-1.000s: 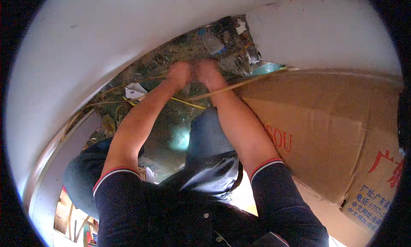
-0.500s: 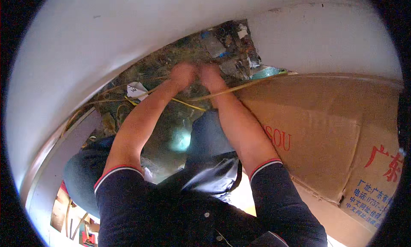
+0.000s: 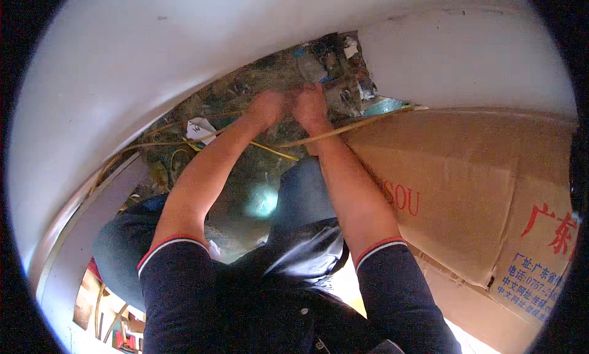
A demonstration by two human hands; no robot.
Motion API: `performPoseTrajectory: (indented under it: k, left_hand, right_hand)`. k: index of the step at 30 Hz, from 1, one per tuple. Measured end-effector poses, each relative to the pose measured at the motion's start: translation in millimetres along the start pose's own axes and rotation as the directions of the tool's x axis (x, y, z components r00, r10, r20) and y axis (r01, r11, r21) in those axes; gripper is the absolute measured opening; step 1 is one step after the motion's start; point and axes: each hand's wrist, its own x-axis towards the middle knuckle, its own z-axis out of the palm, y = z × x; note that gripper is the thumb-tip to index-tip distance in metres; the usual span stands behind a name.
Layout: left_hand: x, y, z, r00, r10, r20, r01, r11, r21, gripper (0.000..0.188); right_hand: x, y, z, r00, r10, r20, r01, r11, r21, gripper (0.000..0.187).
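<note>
Yellow wire (image 3: 276, 151) runs under both wrists, over debris-strewn ground (image 3: 245, 102) beside cardboard box (image 3: 466, 188). Left hand (image 3: 265, 107) and right hand (image 3: 308, 105) meet; fingers hidden, grip unclear. Best kept close and steady, probably.

A single head view looks steeply down, close over both outstretched forearms.

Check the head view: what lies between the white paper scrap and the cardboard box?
The left forearm, a yellow wire and the right forearm cross that stretch.
</note>
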Motion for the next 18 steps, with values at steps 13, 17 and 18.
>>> performPoseTrajectory:
  k: [13,17,18]
  left_hand:
    - [20,-38,31,0.998,0.026,-0.056,-0.019,0.993,0.119,0.020]
    - [23,-5,16,0.996,0.040,-0.085,-0.040,0.999,0.005,0.037]
    - [21,-11,13,0.995,0.037,-0.088,-0.036,0.999,0.011,0.037]
  right_hand:
    - [16,-25,-8,0.981,-0.019,0.193,-0.012,0.987,0.159,0.020]
    - [7,-1,-5,0.987,0.045,0.152,-0.067,0.987,0.143,0.019]
    - [7,-2,-5,0.993,0.018,0.120,-0.040,0.983,0.182,0.021]
